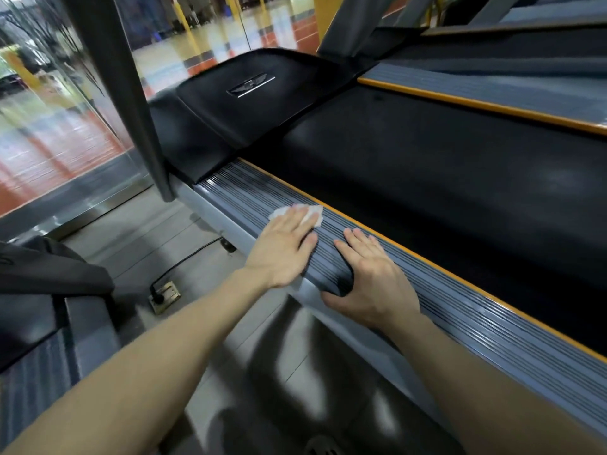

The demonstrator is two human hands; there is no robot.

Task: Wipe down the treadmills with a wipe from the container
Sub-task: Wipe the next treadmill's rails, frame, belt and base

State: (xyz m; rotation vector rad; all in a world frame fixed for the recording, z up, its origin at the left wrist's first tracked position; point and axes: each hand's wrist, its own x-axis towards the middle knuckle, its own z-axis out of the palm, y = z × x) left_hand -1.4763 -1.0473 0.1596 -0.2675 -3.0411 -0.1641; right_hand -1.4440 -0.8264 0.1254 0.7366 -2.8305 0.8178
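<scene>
A: Treadmill first: long, low, mostly black. Broad matte belt, faintly sheened.

B: And along the near edge?

A: Grey rail, ribbed lengthwise with fine dark grooves, trimmed on the belt side by a thin orange strip.

B: At the far end, a hood of smooth black plastic with rounded corners and a winged silver emblem. Just beside it, a dark slanted post.

A: Below, a pale grey floor with thin seams. Black cable to a square brassy socket.

B: Hands?

A: Left hand reached forward, palm down, fingers straight and together, pressing flat on the wipe. No curl, no pinch.

B: Right hand just behind, near but apart. Palm on the rail, fingers loose along the grooves, thumb dropped over the outer edge. Grasping nothing.

A: Last, the wipe: small, white, thin, crumpled. On the rail under the left fingers, poking out past the fingertips.
</scene>
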